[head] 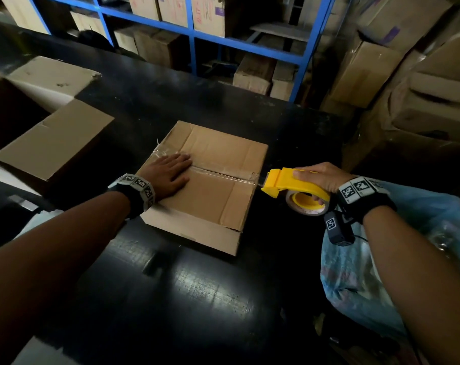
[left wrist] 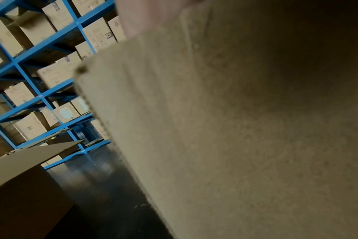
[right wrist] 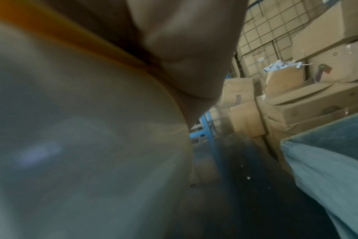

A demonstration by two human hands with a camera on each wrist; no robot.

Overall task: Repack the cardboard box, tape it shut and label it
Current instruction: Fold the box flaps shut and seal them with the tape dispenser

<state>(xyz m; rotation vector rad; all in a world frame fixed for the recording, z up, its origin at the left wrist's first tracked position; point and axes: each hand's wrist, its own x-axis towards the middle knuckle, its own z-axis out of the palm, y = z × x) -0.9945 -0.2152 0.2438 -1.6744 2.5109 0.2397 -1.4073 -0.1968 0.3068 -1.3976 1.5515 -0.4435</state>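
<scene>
Fingers (head: 181, 160) flat on box (head: 218, 196); only head view shows right hand (head: 321, 177) gripping dispenser (head: 289, 180).

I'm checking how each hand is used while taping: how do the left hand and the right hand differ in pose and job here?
The left hand lies flat, fingers straight, pressing on top of the cardboard box over the taped seam; the right hand curls round the yellow tape dispenser. The left hand is over the box; the right hand is off its right edge, above the black table. Both wear marker-covered wristbands.

Box contents — hidden under taped flaps; tape roll (right wrist: 82, 145) — a close blur in the right-wrist view.
</scene>
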